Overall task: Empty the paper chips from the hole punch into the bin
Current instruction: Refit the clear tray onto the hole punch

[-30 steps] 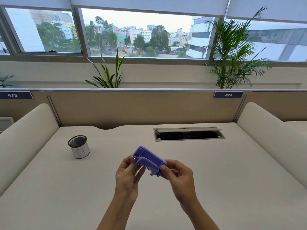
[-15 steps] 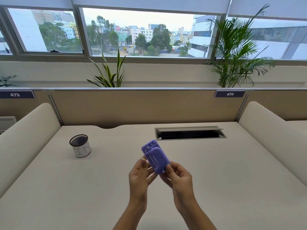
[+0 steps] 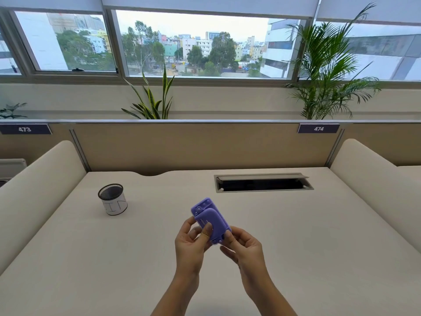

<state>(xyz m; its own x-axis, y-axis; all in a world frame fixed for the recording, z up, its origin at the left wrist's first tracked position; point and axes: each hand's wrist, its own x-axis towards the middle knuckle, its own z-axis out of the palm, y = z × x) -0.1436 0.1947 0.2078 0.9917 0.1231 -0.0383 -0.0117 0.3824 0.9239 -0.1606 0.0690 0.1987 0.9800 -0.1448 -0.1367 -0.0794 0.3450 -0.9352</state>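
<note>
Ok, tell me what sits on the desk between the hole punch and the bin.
Nothing: the head view shows only bare desk between the purple hole punch and the mesh bin.

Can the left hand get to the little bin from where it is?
Probably yes. The bin stands open-topped on the desk, off to the left of the left hand, with nothing between them. But that hand and the right hand are both holding the punch.
</note>
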